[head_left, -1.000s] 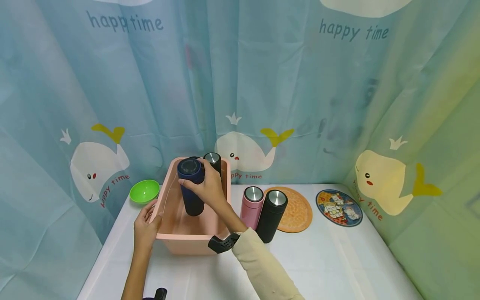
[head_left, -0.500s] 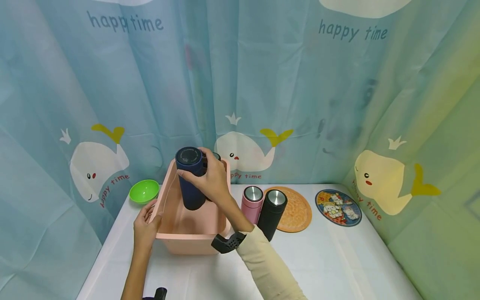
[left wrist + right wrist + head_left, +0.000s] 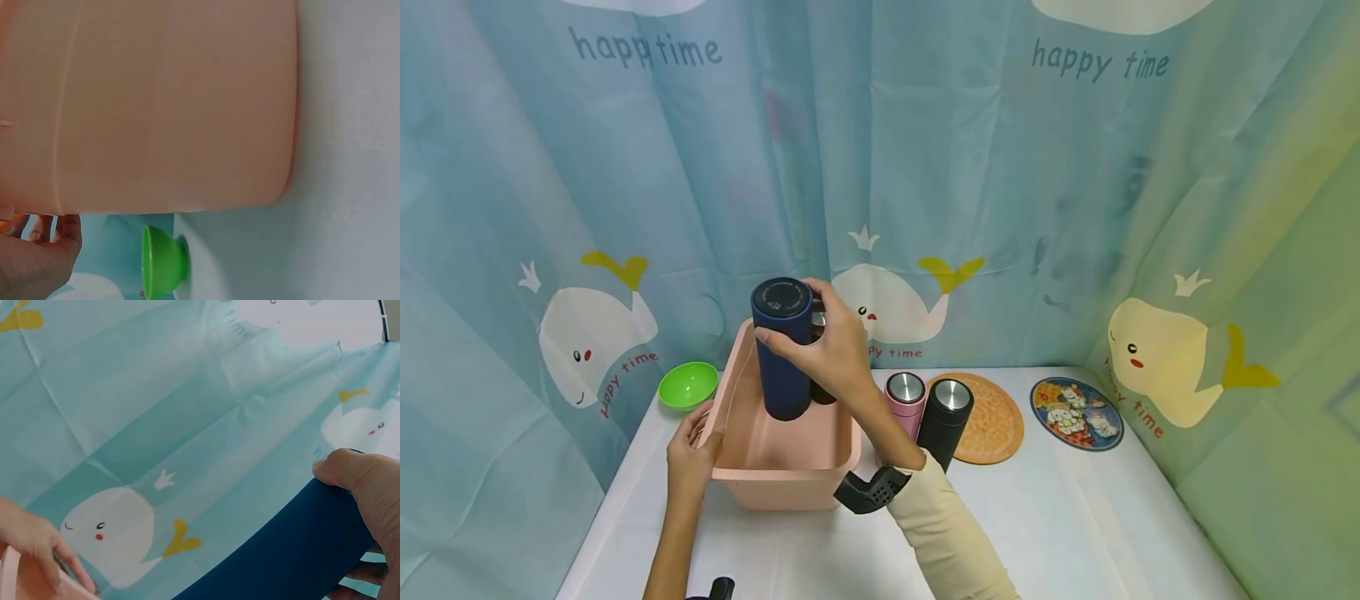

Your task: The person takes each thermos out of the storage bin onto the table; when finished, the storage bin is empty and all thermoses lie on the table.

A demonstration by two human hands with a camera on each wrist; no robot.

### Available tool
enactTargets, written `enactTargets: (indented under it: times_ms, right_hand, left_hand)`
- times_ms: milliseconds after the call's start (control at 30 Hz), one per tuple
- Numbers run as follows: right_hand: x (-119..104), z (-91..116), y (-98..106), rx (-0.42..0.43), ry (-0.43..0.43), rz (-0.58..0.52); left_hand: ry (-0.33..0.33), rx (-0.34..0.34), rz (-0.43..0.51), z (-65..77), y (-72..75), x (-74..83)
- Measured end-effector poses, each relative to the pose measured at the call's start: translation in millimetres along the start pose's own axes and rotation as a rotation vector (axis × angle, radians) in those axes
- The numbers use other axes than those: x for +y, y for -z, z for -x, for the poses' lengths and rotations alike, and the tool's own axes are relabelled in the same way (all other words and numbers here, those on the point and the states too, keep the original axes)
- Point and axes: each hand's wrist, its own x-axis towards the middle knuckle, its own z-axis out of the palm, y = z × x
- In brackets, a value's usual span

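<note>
My right hand grips a dark blue thermos near its upper end, thumb on the near side. Its dark, printed flat end faces up, and its lower end is over the inside of a pink plastic bin. At the bin's left rim, my left hand holds on, thumb inside and fingers outside. In the left wrist view those fingers show beside the bin wall. Behind the blue thermos, a black thermos in the bin is mostly hidden by my right hand.
Right of the bin stand a pink thermos and a black thermos with silver lids. Beyond them lie an orange round mat and a patterned blue round plate. A green bowl sits left of the bin; a curtain hangs behind.
My right hand has lifted the blue thermos higher above the bin floor, the forearm shifting a little right. The left hand has stayed on the rim.
</note>
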Motion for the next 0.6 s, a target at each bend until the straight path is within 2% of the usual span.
enactTargets:
  times_ms: [333, 600]
  right_hand:
    - [-17.3, 4.5, 22.1, 0.013, 0.004, 0.039]
    - [-24.4, 11.0, 41.3, 0.010, 0.024, -0.004]
  left_hand:
    - [0.003, -0.002, 0.010, 0.1, 0.2, -0.9]
    - [-0.007, -0.002, 0.018, 1.1, -0.3, 0.7]
